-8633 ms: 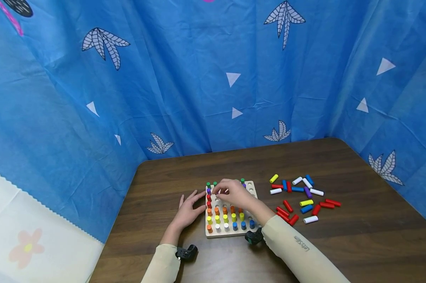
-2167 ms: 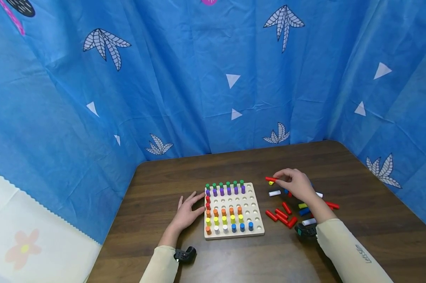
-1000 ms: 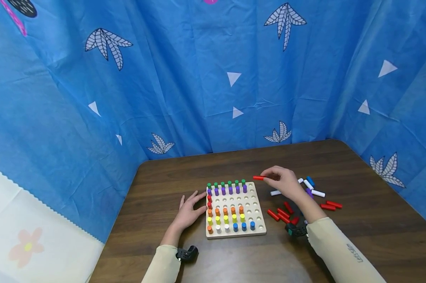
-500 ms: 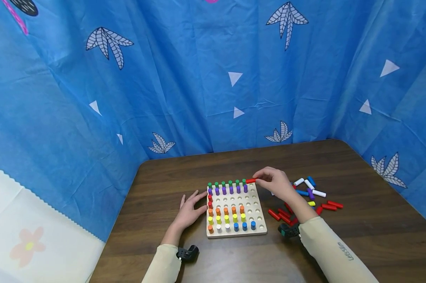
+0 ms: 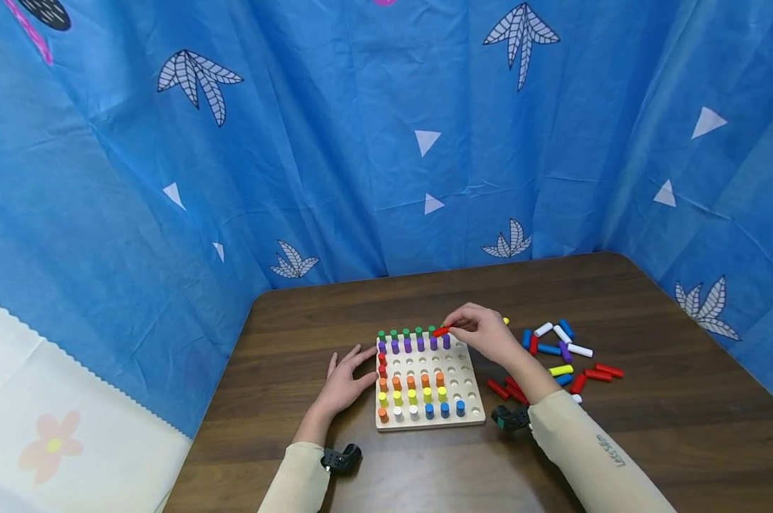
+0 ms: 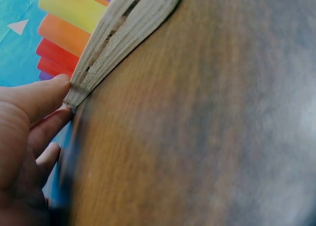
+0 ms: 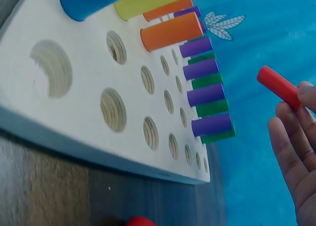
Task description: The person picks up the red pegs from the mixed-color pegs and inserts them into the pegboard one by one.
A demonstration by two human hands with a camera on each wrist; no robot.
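My right hand (image 5: 485, 335) pinches a red peg (image 5: 440, 331) between thumb and fingertips, above the back right part of a wooden pegboard (image 5: 424, 428). In the right wrist view that red peg (image 7: 276, 85) is held tilted, apart from the board. Straight fingers of my left hand (image 5: 340, 385) touch the board's left edge; in the left wrist view the thumb (image 6: 44, 95) rests against its corner side. Upright pegs stand in rows: green at the back, purple (image 5: 421, 345), two red at the left, orange (image 5: 425, 381), yellow, then a mixed front row.
Loose pegs lie on the brown table (image 5: 386, 470) right of the board, among them white (image 5: 580, 350), red (image 5: 609, 370), yellow (image 5: 561, 370) and blue (image 5: 548, 350). My right forearm hides part of the pile. A blue curtain (image 5: 360, 142) hangs behind the table.
My right hand has gone from over the board to the loose pegs, taken a red peg, and carried it left to the board. The left hand stays at the board's edge.
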